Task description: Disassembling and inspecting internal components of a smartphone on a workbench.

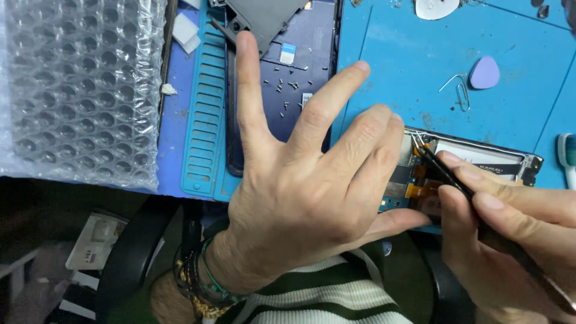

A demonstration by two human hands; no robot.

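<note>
My left hand (pixel 306 180) is spread wide with its fingers apart, and its thumb rests on the near edge of an opened phone (pixel 480 157) lying on the blue work mat (pixel 420 72). My right hand (pixel 510 228) pinches black tweezers (pixel 441 171). Their tips touch the phone's top left corner, beside an orange flex cable (pixel 420 189). The left hand hides much of the phone's left end.
A dark phone back panel (pixel 300 72) with several tiny loose screws (pixel 291 87) lies behind my left hand. Bubble wrap (pixel 78 90) covers the left side. A lilac pick (pixel 485 72), a bent paper clip (pixel 459 90) and a toothbrush head (pixel 567 156) are on the mat.
</note>
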